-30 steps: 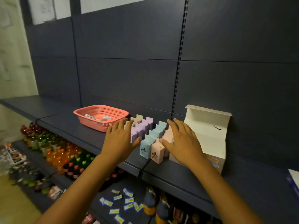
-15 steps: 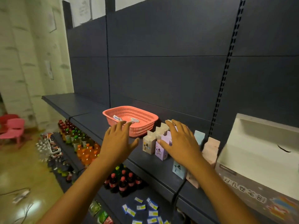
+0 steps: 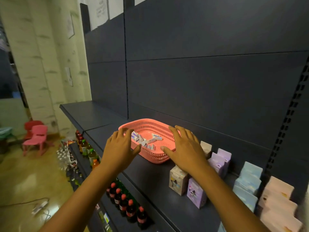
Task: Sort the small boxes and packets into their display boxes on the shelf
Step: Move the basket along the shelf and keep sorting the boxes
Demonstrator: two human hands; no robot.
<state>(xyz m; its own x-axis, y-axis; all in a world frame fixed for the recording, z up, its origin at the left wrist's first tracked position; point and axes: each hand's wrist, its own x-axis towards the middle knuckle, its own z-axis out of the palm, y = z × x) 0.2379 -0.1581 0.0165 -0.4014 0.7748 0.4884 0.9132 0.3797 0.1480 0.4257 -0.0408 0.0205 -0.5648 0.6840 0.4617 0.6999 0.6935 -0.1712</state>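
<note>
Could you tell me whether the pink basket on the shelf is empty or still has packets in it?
Not empty. The basket holds a loose pile of small packets on its floor, well below the rim.

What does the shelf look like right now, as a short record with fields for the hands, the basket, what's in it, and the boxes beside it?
left hand: left hand open, fingers spread, at the near left rim of the basket, holding nothing
right hand: right hand open, fingers spread, at the basket's right side, holding nothing
basket: pink perforated plastic basket on the dark shelf
contents: small white packets lying loose
beside it: rows of pastel display boxes, purple, blue, pink
lower shelf: red-capped dark bottles
</note>
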